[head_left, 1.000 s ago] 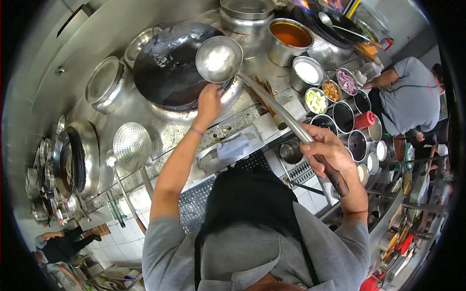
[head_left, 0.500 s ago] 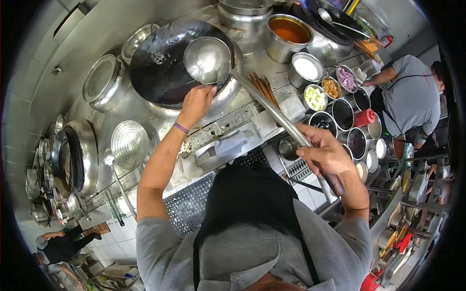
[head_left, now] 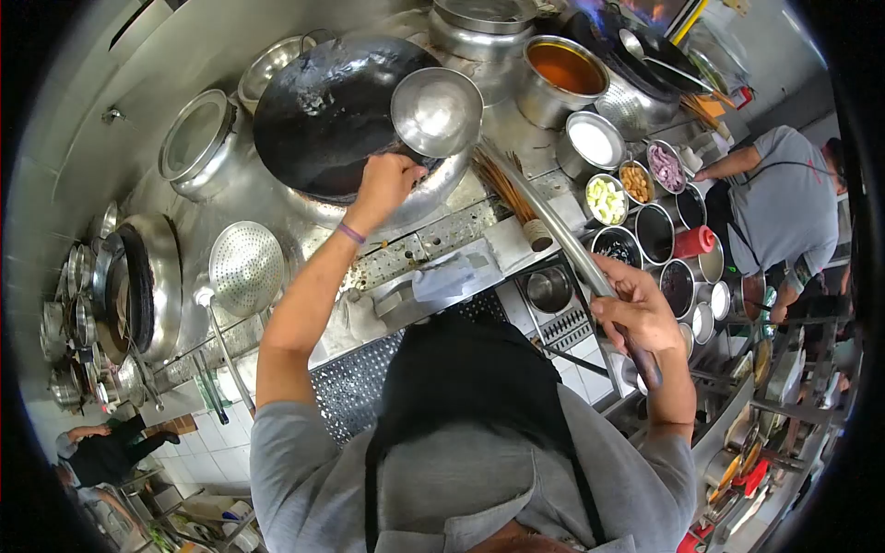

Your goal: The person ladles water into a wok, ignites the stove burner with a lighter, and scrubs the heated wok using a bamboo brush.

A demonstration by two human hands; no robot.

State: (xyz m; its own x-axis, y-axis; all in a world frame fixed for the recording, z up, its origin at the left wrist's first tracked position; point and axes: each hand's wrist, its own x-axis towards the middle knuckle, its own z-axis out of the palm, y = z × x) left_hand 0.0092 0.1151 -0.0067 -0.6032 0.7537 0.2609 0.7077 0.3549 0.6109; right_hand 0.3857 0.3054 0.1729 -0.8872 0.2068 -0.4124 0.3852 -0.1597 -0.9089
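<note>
- Ladle bowl (head_left: 436, 112) sits further right over the wok (head_left: 304, 147) than half a second earlier, overlapping the right-hand rim instead of lying mostly above the dark interior.
- Right hand (head_left: 641, 311): fingers wrap round the ladle handle (head_left: 559, 226), near its brown, worn-looking end.
- Left hand (head_left: 389, 189): fingers are curled into a fist at the wok's near rim, as before; I cannot tell whether they grip the metal there.
- Handle is a long, smooth, round shaft of grey metal; bowl is round and shiny.
- Wok is broad and round, blackened inside, with a mottled, glossy patch.
- Just beside the handle, partly crossed by it, is a bundle of thin brown sticks (head_left: 507, 192).
- Left of the wok's near side is a round, perforated metal skimmer (head_left: 246, 269).
- Further right are a steel pot (head_left: 547, 106) of orange liquid, pale-green chunks (head_left: 606, 201), purple pieces (head_left: 664, 168) and a smooth red bottle (head_left: 694, 241).
- Co-worker (head_left: 784, 189) in grey bends at far right.
</note>
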